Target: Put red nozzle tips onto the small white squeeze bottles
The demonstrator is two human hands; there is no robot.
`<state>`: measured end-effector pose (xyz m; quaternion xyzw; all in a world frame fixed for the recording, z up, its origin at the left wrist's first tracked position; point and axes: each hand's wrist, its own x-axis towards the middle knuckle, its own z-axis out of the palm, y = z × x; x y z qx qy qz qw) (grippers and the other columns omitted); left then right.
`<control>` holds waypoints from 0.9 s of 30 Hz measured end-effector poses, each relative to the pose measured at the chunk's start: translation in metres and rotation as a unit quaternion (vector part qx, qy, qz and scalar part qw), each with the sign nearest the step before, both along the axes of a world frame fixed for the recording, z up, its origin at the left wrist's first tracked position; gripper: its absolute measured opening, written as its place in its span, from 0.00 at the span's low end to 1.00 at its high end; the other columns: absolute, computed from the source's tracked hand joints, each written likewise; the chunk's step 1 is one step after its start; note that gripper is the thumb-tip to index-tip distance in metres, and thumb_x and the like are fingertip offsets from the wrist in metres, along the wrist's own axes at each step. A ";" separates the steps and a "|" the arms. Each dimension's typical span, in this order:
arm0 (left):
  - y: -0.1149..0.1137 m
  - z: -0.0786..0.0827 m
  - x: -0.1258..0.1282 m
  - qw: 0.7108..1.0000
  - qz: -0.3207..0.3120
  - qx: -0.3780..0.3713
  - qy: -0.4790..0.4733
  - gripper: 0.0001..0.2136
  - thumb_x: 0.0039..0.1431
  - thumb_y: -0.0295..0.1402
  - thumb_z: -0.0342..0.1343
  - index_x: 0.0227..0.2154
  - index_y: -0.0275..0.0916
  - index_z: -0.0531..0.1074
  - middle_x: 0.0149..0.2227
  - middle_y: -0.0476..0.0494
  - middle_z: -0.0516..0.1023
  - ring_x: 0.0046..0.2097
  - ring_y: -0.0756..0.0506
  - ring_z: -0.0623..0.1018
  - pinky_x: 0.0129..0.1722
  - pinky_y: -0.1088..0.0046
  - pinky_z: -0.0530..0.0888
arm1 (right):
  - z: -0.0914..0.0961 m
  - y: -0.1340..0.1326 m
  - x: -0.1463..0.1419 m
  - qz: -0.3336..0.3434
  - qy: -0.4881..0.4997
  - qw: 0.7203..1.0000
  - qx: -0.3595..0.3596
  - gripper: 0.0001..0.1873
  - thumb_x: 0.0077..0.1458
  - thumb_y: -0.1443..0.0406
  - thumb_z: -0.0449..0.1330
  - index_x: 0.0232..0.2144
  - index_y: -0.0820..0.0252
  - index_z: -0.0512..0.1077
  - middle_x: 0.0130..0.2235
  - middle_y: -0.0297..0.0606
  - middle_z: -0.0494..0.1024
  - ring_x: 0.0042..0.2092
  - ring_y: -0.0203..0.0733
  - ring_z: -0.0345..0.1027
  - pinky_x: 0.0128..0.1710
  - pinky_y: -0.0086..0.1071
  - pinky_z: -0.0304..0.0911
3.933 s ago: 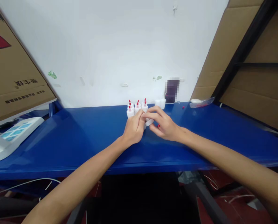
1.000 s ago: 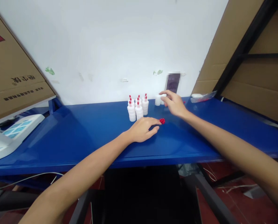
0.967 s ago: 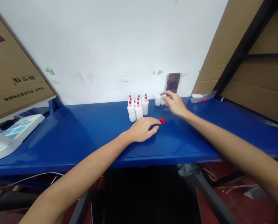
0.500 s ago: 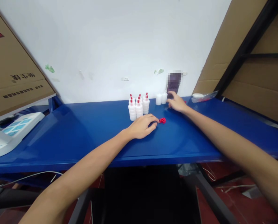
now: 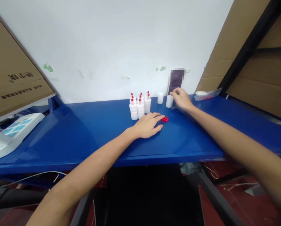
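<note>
Palm down, my left hand rests on the blue table with its fingers apart, holding nothing. Its fingertips reach a small cluster of red caps. My right hand is closed, thumb and fingers pinching the upper part of a white bottle that has no red tip in view. Another plain white bottle stands apart to its left, near the wall. Several white squeeze bottles with red-tipped nozzles stand upright in a tight group beyond my left hand.
The blue table runs along a white wall. A dark phone-like object leans against the wall behind my right hand. A clear plastic bag lies at the back right. A white device and a cardboard box stand on the left.
My right hand has closed on a white bottle and drawn it toward me, away from its neighbour. My left hand has shifted slightly right, its fingers now at the red caps.
</note>
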<state>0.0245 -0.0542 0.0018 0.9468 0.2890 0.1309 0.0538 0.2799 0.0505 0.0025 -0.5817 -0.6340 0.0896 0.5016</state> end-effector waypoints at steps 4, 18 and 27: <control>0.000 0.001 0.001 0.999 -0.001 0.000 0.035 0.26 0.73 0.43 0.41 0.68 0.38 0.60 0.68 0.32 0.62 0.64 0.34 0.67 0.63 0.51 0.66 | 0.001 -0.004 -0.002 -0.005 0.001 1.000 -0.011 0.10 0.50 0.61 0.62 0.25 0.55 0.63 0.38 0.39 0.70 0.40 0.45 0.66 0.49 0.42 0.62; 0.002 0.000 0.003 0.999 0.004 0.002 0.054 0.28 0.72 0.48 0.41 0.69 0.41 0.58 0.68 0.33 0.61 0.61 0.33 0.68 0.60 0.51 0.66 | -0.008 -0.004 0.000 0.126 0.058 0.988 -0.063 0.12 0.53 0.59 0.60 0.33 0.51 0.58 0.28 0.31 0.67 0.31 0.43 0.63 0.35 0.40 0.65; -0.001 0.001 0.001 0.999 -0.005 0.020 0.047 0.27 0.72 0.46 0.41 0.68 0.38 0.60 0.65 0.31 0.65 0.61 0.34 0.69 0.60 0.53 0.68 | -0.006 -0.007 -0.001 0.163 0.086 0.978 -0.097 0.12 0.54 0.60 0.60 0.34 0.50 0.58 0.29 0.31 0.67 0.30 0.43 0.64 0.32 0.38 0.67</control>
